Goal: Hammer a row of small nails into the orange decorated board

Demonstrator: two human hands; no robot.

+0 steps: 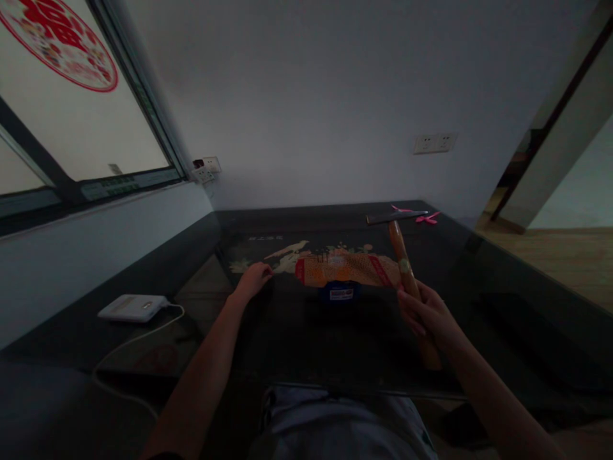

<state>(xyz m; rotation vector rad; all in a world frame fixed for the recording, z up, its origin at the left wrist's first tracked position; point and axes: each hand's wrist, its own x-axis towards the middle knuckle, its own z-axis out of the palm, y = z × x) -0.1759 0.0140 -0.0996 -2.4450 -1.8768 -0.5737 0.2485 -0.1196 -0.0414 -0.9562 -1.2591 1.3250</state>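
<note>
Glossy black table (pixel 287 338), pale wall (pixel 311 115) at twelve o'clock; your right hand (pixel 428 313) grips a brown wooden-handled hammer (pixel 402 255); left hand (pixel 253 281), can't tell.

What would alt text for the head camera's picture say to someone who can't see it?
A person's right hand grips a wooden-handled hammer over a dark table. The left hand is near an orange-and-red packet and a blue item; a white device lies farther left.
</note>
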